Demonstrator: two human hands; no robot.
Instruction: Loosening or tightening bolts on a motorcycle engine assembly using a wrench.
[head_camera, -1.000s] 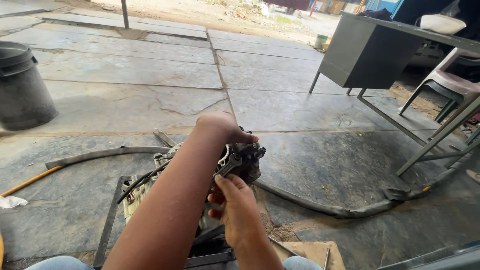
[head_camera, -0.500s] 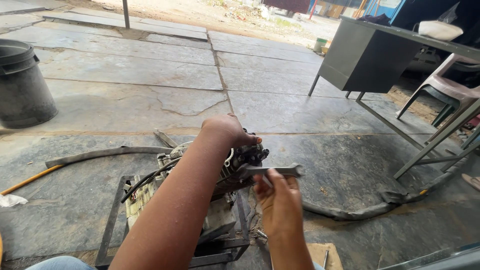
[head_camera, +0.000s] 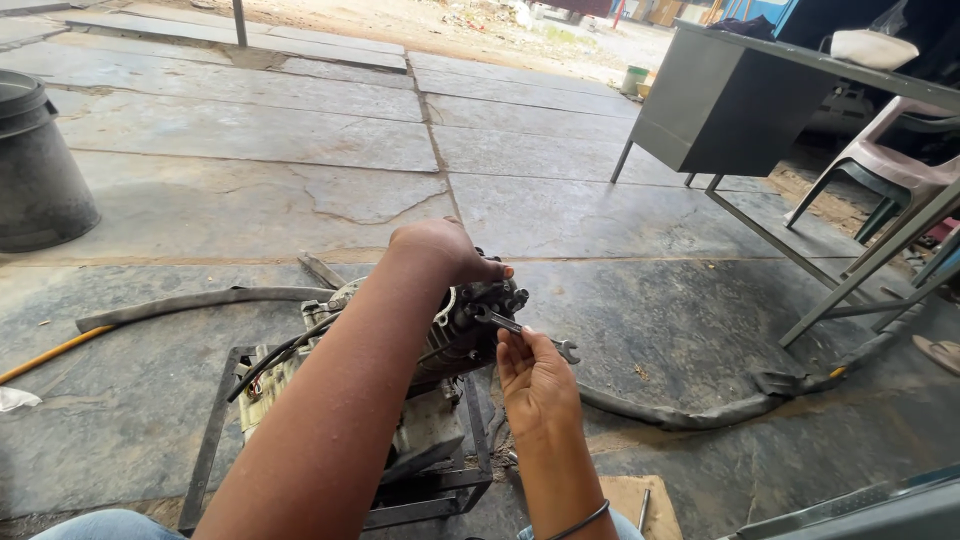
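Left hand (head_camera: 440, 250) steadies engine (head_camera: 455, 335); right hand (head_camera: 535, 375) holds spanner (head_camera: 525, 330).

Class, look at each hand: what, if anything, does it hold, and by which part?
The right hand holds a spanner by its middle shank. The left hand grips the top of the small engine.

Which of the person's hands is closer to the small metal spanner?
Right. The right hand holds the small metal spanner in its fingers; the left hand rests above it on the greasy dark engine.
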